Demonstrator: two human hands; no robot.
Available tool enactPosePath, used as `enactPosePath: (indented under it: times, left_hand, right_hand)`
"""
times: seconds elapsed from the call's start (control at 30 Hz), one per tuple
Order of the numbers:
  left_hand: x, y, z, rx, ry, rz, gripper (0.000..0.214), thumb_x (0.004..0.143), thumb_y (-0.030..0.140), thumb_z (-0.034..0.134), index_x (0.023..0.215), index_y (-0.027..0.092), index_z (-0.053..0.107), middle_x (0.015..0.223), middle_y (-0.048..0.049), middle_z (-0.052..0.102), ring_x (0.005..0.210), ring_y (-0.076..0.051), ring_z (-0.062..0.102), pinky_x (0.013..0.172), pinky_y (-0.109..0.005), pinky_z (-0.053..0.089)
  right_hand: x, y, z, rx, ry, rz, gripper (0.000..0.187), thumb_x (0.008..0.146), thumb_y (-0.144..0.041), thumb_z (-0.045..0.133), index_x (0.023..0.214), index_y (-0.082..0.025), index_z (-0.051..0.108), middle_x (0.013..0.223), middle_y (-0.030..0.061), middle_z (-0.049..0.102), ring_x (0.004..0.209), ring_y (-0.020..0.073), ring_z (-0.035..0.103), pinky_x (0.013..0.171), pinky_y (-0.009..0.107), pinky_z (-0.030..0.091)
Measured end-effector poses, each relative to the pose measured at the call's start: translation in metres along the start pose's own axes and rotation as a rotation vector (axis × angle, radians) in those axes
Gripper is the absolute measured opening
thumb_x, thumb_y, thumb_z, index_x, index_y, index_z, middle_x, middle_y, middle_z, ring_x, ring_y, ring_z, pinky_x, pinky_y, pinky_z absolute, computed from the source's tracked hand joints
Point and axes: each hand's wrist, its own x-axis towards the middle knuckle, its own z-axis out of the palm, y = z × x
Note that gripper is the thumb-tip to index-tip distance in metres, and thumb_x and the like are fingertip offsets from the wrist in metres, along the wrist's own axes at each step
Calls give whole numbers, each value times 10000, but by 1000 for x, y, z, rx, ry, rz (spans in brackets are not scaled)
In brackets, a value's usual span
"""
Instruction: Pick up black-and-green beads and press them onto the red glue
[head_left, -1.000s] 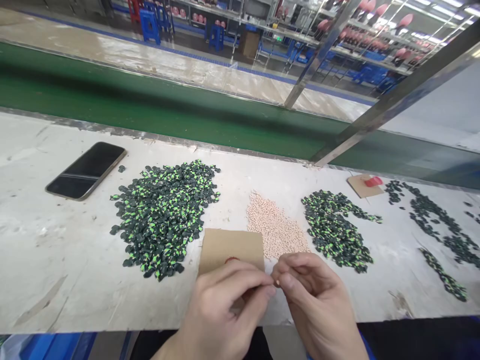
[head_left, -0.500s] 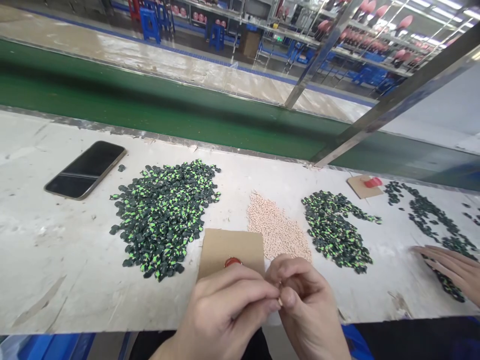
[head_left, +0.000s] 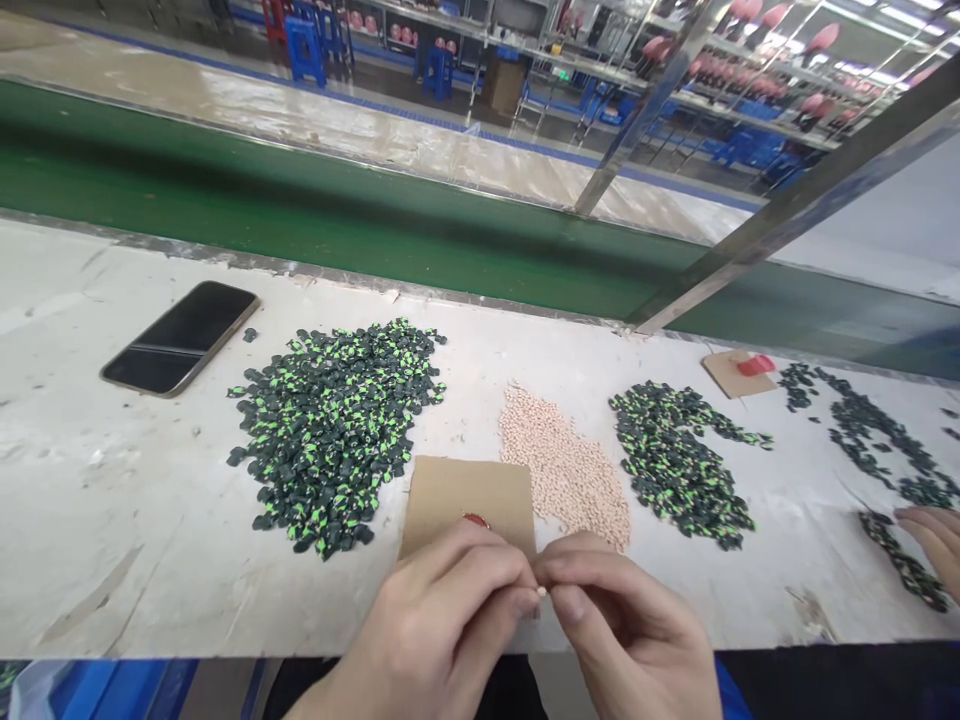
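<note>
Over the near edge of the table my two hands meet fingertip to fingertip. My left hand [head_left: 450, 620] is closed in a pinch, with a small pale bead [head_left: 541, 591] showing at its fingertips. Beside it my right hand [head_left: 630, 620] is also pinched, its thumb and forefinger nearly touching the bead; whatever lies between them is too small to make out. Behind my hands lies a square of brown cardboard [head_left: 469, 490] with a red round piece [head_left: 475, 520] on it, partly covered by my left hand. A heap of pale pink beads [head_left: 562, 465] spreads just beyond my right hand.
A large pile of dark green-marked pieces [head_left: 337, 430] lies left, a smaller one [head_left: 679, 460] right. A phone [head_left: 180, 338] rests far left. At right are another cardboard square [head_left: 727, 375] with a red piece [head_left: 755, 365] and another person's hand [head_left: 937, 540]. A metal post [head_left: 720, 260] rises behind.
My hands have shifted slightly left, and the pale bead shows more clearly between them. The other person's hand at the right has drawn back toward the frame edge.
</note>
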Motion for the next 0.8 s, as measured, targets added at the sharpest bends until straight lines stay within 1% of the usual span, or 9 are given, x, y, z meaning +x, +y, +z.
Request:
enactPosePath:
  times: [0.1,0.2,0.27,0.33,0.43,0.57,0.63,0.7,0.8]
  left_hand:
    - [2,3,-7,18,-25,-1,207,980,8,541,962,202,609,863,-8,662,749,-120,669,722,-170,572]
    - [4,5,-11,6,-45,-8,213,980,17,529,901,195,612,805,-3,640,697,-118,652,668,-162,556]
    - [5,5,-12,-3,-54,-29,210,981,42,531,865,194,619,771,-1,633,655,-120,635,627,-169,545]
    - [5,5,-13,-15,-67,-66,216,969,53,539,836,189,642,748,-5,643,637,-126,636,606,-178,541]
    - [2,2,-16,-70,-43,-169,214,921,53,609,809,196,722,739,-6,723,639,-132,691,596,-171,553]
    - [-10,-8,-18,-109,158,-427,182,808,96,769,814,269,826,685,44,806,526,-123,707,512,-147,557]
    - [-17,-14,-17,-130,224,-498,161,793,131,788,815,281,840,671,52,812,494,-121,710,485,-137,557]
    - [-24,-20,-15,-112,212,-507,173,833,152,753,876,290,848,737,45,832,548,-128,746,520,-137,577]
    - [-32,-26,-13,14,169,-474,265,911,146,656,1021,307,835,879,23,838,705,-150,784,575,-162,596]
  right_hand:
    - [0,-3,4,25,-35,36,91,898,-293,798,893,-369,846,819,16,799,764,163,763,674,203,637]
    - [2,-6,5,-7,-71,31,127,879,-232,802,882,-352,844,806,20,798,733,173,761,651,222,638]
    - [4,-8,3,-92,-87,-35,157,871,-173,783,870,-322,833,767,19,784,685,178,740,614,241,627]
    - [5,-11,0,-237,-154,-152,219,865,-90,743,902,-295,809,775,19,780,669,178,730,606,252,616]
    - [3,-9,-5,-421,-250,-267,280,863,-17,688,955,-271,758,817,22,775,682,178,730,613,256,602]
    - [-2,7,-10,-471,-116,-163,161,930,-127,647,866,-259,714,749,22,704,660,186,676,578,273,553]
    - [-4,17,-11,-500,-69,-114,150,947,-157,642,855,-255,708,740,18,682,658,181,654,577,269,536]
    - [-4,26,-12,-546,-105,-121,142,950,-145,643,880,-251,706,767,21,695,676,179,660,595,267,542]
    - [-3,32,-11,-616,-162,-181,171,954,-96,621,928,-248,695,807,33,723,697,180,681,612,266,560]
